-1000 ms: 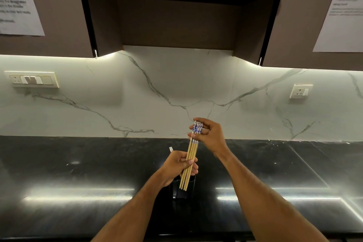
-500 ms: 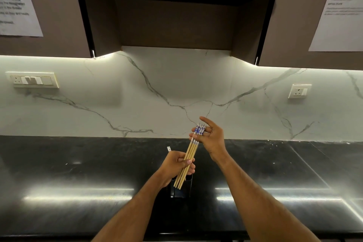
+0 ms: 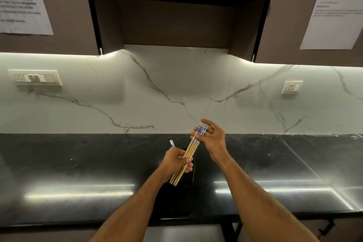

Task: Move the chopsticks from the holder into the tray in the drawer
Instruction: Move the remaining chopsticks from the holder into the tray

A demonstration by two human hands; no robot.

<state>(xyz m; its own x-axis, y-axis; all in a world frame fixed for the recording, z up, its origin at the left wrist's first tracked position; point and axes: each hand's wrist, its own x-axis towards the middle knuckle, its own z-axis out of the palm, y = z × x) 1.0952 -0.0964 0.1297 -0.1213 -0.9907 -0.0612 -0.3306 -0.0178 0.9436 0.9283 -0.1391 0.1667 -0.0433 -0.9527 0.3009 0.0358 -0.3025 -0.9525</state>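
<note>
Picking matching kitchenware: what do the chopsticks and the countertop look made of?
Chopsticks: probably bamboo or light wood, with tan matte shafts and blue-and-white patterned tops. Countertop: likely polished black stone, dark and faintly speckled, mirroring the under-cabinet lights in bright streaks.

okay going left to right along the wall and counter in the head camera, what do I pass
switch panel → single chopstick → left hand → bundle of chopsticks → right hand → wall socket
</note>
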